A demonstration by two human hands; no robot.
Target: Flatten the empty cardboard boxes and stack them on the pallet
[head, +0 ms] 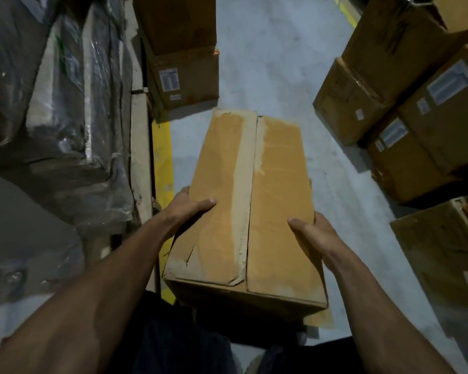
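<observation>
Left hand (pixel 193 202) grips the left edge of a closed cardboard box (pixel 243 209), thumb on top; right hand (pixel 312 229) grips the right edge the same way, box held over the grey floor (pixel 268 58). Stacked boxes (pixel 405 109) right and another box (pixel 184 76) ahead carry white labels, print too blurred to read.

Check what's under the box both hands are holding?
Grey floor and a yellow floor line show around the held box. Directly beneath is covered; only dark trousers show at its near edge.
</observation>
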